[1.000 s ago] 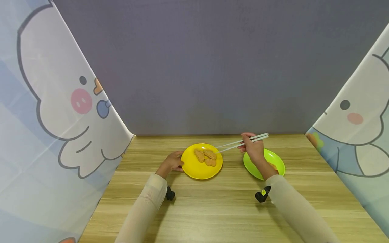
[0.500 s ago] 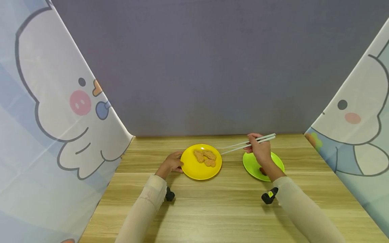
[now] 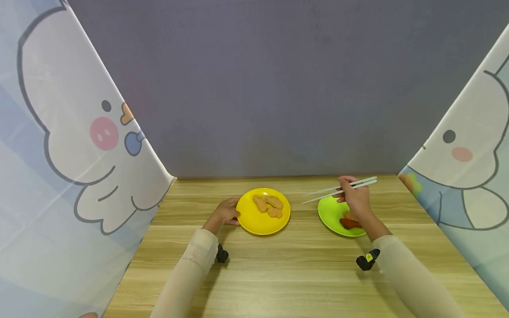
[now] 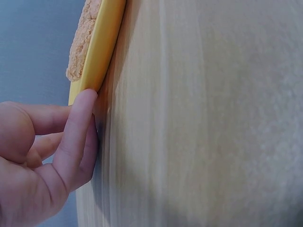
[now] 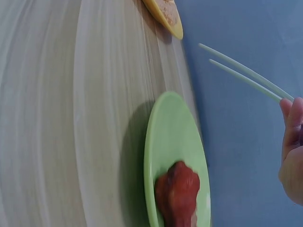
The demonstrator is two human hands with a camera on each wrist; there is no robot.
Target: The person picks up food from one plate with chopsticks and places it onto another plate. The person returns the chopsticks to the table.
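Note:
My left hand point(image 3: 226, 212) holds the left rim of a yellow plate point(image 3: 250, 223), its fingertips at the edge in the left wrist view. Several tan, breaded pieces like fried chicken point(image 3: 274, 202) lie on that plate. Above the far side of a green plate point(image 3: 328, 216), my right hand point(image 3: 355, 198) grips a pair of white chopsticks point(image 3: 332, 194). Their tips point left, slightly apart, with nothing between them, in the gap between the plates. The green plate bears a glossy red-brown piece like a drumstick point(image 5: 177, 194) and a tan piece partly hidden by my right wrist.
Both plates stand on a wood-grain table point(image 3: 278, 274). A grey panel point(image 3: 254, 88) rises along its back edge. Cartoon-printed sheets flank it, one on the left point(image 3: 79, 176) and one on the right point(image 3: 469, 185).
My right hand and the chopsticks have moved right, from over the yellow plate to beside the green one, uncovering the red-brown piece. The left hand and yellow plate have stayed put.

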